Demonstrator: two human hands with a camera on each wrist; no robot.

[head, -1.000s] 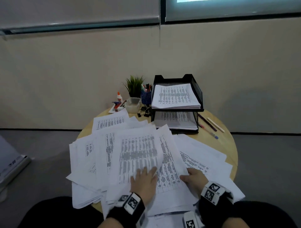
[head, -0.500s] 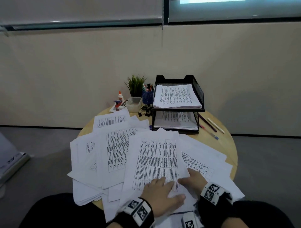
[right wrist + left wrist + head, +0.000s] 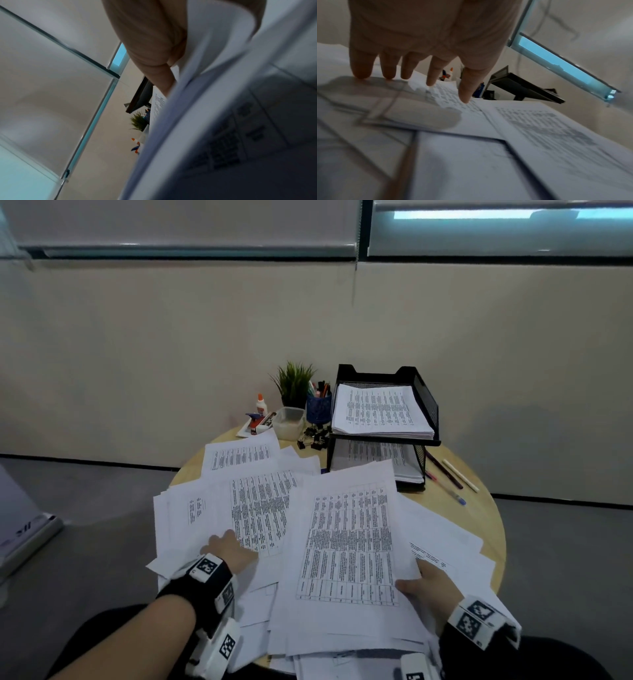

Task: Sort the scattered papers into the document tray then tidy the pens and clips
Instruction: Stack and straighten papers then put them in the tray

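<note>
Printed papers (image 3: 260,508) lie scattered over a round wooden table (image 3: 479,508). A black two-tier document tray (image 3: 424,398) at the back right holds paper in both tiers. My right hand (image 3: 424,580) grips the right edge of a printed sheaf (image 3: 346,542), thumb on top; in the right wrist view the sheaf (image 3: 214,40) bends through my right hand (image 3: 154,47). My left hand (image 3: 227,547) rests flat on the left papers, and its straight fingertips (image 3: 360,75) touch a sheet (image 3: 436,111). Loose pens (image 3: 448,474) lie right of the tray, and binder clips (image 3: 313,436) lie left of it.
At the back left stand a blue pen cup (image 3: 318,405), a small plant (image 3: 294,381), a clear tub (image 3: 289,422) and a glue bottle (image 3: 261,405). Papers overhang the table's near edge. A grey floor surrounds the table, with a wall behind it.
My left hand has left the middle sheaf and moved left onto the left-hand papers. My right hand stays at the sheaf's right edge, which now sits raised over the other sheets.
</note>
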